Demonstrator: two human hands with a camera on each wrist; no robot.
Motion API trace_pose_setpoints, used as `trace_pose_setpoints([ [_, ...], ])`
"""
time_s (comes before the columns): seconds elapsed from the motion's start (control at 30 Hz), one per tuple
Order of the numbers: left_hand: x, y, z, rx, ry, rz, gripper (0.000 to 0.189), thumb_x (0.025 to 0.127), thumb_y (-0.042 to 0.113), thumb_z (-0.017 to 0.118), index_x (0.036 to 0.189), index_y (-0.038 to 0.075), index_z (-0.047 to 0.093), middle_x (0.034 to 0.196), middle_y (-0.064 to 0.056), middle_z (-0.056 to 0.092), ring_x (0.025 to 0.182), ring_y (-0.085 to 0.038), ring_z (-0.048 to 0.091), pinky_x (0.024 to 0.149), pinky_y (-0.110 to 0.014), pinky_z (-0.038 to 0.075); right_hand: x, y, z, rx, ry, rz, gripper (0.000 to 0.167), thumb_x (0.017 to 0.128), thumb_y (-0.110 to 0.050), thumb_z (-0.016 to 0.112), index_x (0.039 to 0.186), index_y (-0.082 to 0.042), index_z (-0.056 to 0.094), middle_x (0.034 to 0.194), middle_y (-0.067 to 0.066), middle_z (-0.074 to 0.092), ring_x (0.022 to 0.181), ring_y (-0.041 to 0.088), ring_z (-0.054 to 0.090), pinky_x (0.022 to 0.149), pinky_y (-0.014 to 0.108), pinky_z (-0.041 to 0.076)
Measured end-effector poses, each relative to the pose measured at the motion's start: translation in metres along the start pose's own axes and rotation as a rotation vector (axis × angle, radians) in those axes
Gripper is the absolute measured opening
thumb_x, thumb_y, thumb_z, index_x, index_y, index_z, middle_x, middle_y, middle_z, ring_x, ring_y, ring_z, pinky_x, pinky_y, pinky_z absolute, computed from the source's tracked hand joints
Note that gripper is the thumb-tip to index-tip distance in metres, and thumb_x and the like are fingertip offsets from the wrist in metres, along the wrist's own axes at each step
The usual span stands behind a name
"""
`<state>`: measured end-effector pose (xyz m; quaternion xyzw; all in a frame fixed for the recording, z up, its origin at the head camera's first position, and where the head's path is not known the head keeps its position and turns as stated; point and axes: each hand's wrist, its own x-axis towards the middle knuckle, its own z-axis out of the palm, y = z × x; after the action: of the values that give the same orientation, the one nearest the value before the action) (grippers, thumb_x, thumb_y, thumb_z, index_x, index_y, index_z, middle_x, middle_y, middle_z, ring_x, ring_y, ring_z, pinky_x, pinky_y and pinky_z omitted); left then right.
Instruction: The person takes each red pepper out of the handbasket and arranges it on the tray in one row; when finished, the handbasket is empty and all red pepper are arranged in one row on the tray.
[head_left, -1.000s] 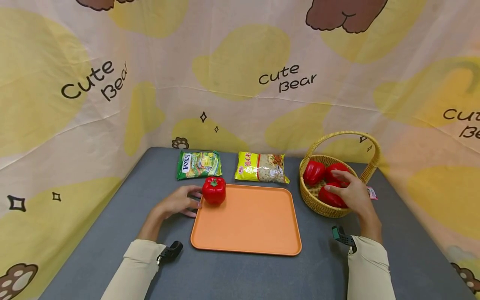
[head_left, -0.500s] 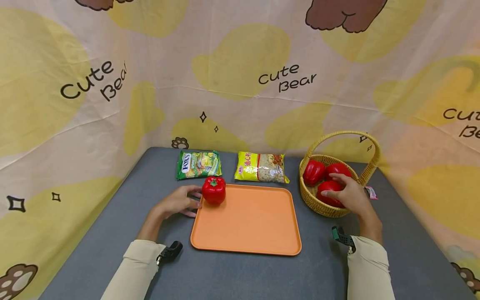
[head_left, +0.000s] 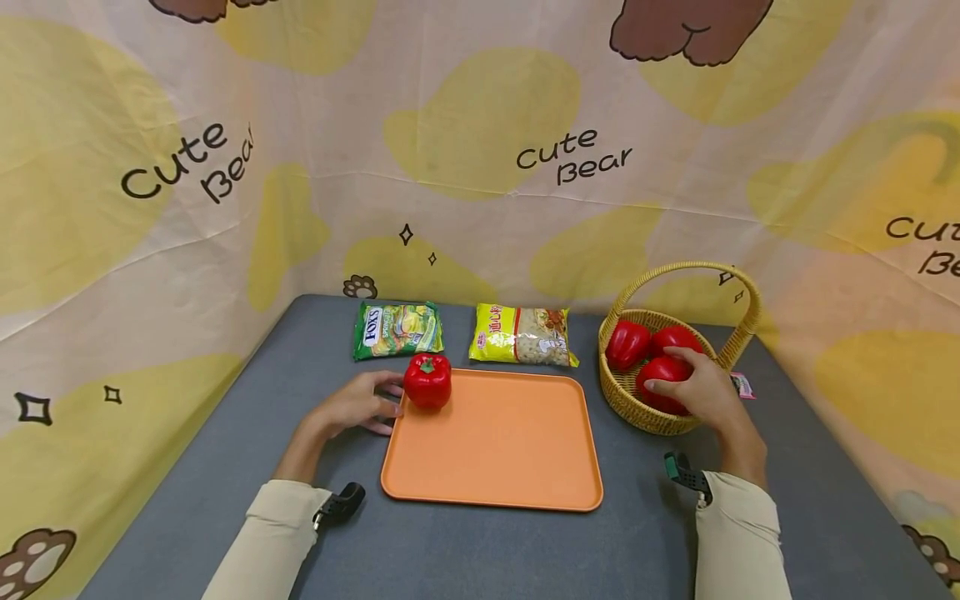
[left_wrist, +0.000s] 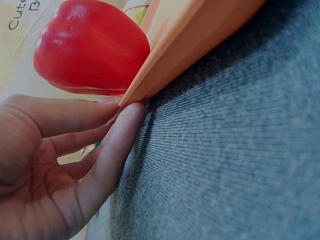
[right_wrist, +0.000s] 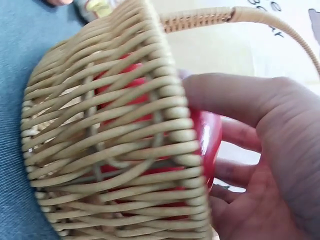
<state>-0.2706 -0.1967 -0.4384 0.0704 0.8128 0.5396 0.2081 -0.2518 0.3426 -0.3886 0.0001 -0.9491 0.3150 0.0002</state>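
My left hand (head_left: pixel 355 406) pinches the left rim of an orange tray (head_left: pixel 517 446) between thumb and finger, as the left wrist view shows close up. Beside those fingertips a red bell pepper (head_left: pixel 427 383) stands on the tray's far left corner, stem up. Over at the right, my right hand (head_left: pixel 707 393) reaches into a wicker basket (head_left: pixel 628 407). Its thumb and fingers curl round the nearest red bell pepper (right_wrist: pixel 209 137) inside; the woven wall hides much of that pepper in the right wrist view. Two more red peppers (head_left: pixel 628 345) lie behind it.
Behind the tray lie a green candy bag (head_left: pixel 400 330) and a yellow pasta bag (head_left: pixel 523 335). The basket's tall handle (head_left: pixel 686 267) arches over its opening. A small pink packet (head_left: pixel 742 386) shows right of the basket. A printed cloth (head_left: pixel 450 150) hangs behind the table.
The nearest pepper in the basket has shifted slightly under my right hand, whose fingers have drawn in around it. My left hand and the tray have stayed still.
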Motion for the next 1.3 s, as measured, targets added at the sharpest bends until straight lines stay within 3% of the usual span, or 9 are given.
trace_pose_setpoints([
  [0.3,0.001,-0.001,0.000,0.002,0.000,-0.004,0.065,0.095,0.000,0.066,0.155,-0.008,0.042,0.141,-0.028,0.053,0.099,-0.026,0.070,0.077,-0.042,0.067,-0.012,-0.019,-0.013,0.068,0.083,-0.074,0.078,0.096,-0.046,0.073,0.158,-0.007,0.046,0.154,0.031,0.046,0.132,0.052,0.046,0.101,0.070,0.053],
  [0.5,0.002,-0.002,-0.001,0.004,-0.001,0.002,0.065,0.095,0.000,0.066,0.155,-0.008,0.042,0.141,-0.028,0.053,0.098,-0.026,0.070,0.077,-0.042,0.067,-0.022,-0.036,-0.022,0.080,0.074,-0.072,0.080,0.095,-0.048,0.075,0.158,-0.009,0.045,0.153,0.029,0.046,0.131,0.050,0.048,0.100,0.066,0.055],
  [0.7,0.000,-0.001,-0.001,0.000,-0.006,0.008,0.065,0.095,0.000,0.065,0.155,-0.009,0.041,0.140,-0.028,0.053,0.098,-0.026,0.070,0.077,-0.042,0.067,-0.028,-0.049,-0.027,0.075,0.084,-0.127,0.080,0.094,-0.041,0.078,0.159,-0.009,0.044,0.154,0.026,0.046,0.131,0.048,0.049,0.102,0.067,0.053],
  [0.87,-0.001,0.000,-0.001,-0.003,-0.023,0.020,0.066,0.095,0.001,0.065,0.155,-0.010,0.040,0.140,-0.030,0.052,0.101,-0.026,0.070,0.077,-0.042,0.067,-0.029,-0.058,-0.027,0.078,0.043,-0.151,0.081,0.094,-0.034,0.078,0.162,-0.009,0.041,0.155,0.025,0.044,0.135,0.047,0.047,0.105,0.067,0.047],
  [1.0,0.000,-0.001,-0.002,-0.002,-0.024,0.017,0.066,0.095,0.001,0.064,0.155,-0.010,0.040,0.141,-0.030,0.052,0.100,-0.026,0.070,0.077,-0.041,0.067,-0.029,-0.065,-0.024,0.076,0.015,-0.177,0.081,0.094,-0.031,0.078,0.162,-0.008,0.040,0.157,0.023,0.042,0.135,0.046,0.050,0.105,0.066,0.050],
  [1.1,0.001,-0.001,-0.001,-0.001,-0.010,0.010,0.065,0.095,0.001,0.065,0.155,-0.009,0.041,0.140,-0.029,0.053,0.099,-0.025,0.070,0.077,-0.042,0.067,-0.028,-0.069,-0.020,0.091,0.012,-0.208,0.079,0.093,-0.028,0.079,0.159,-0.007,0.043,0.157,0.021,0.043,0.133,0.044,0.054,0.104,0.055,0.055],
  [1.23,0.002,-0.002,-0.001,-0.004,0.002,0.004,0.065,0.095,0.000,0.066,0.154,-0.008,0.043,0.140,-0.028,0.054,0.098,-0.026,0.070,0.076,-0.041,0.067,-0.026,-0.073,-0.014,0.178,-0.023,-0.237,0.078,0.091,-0.021,0.082,0.157,-0.004,0.044,0.153,0.022,0.045,0.130,0.045,0.059,0.096,0.026,0.057],
  [1.3,0.002,-0.002,-0.001,0.002,-0.005,0.010,0.065,0.095,0.001,0.065,0.155,-0.009,0.041,0.140,-0.029,0.053,0.099,-0.026,0.070,0.076,-0.041,0.067,-0.025,-0.075,-0.011,0.199,-0.036,-0.244,0.078,0.090,-0.019,0.082,0.157,-0.004,0.044,0.151,0.022,0.047,0.129,0.045,0.060,0.094,0.022,0.056],
])
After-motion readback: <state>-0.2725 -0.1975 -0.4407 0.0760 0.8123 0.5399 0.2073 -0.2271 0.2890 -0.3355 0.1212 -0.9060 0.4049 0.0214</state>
